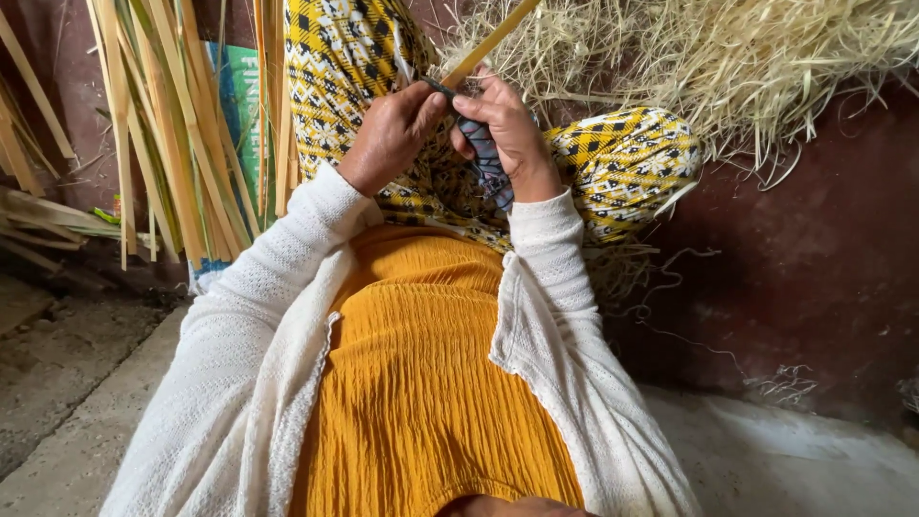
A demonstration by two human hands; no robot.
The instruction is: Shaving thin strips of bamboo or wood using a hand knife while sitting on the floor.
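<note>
My left hand [391,134] and my right hand [512,129] meet over my lap, above the yellow patterned cloth [622,158] on my knees. Both pinch a thin yellow bamboo strip [490,43] that runs up and to the right out of the frame. A dark knife blade [442,91] lies between the two thumbs against the strip. Its handle, wrapped in blue-grey cloth [486,163], hangs under my right palm. I wear white knitted sleeves and an orange top.
A bundle of long split bamboo strips [172,124] leans at the left. A heap of pale fine shavings [747,67] lies at the upper right on the dark red floor [814,278]. A grey concrete ledge [77,421] runs at the lower left.
</note>
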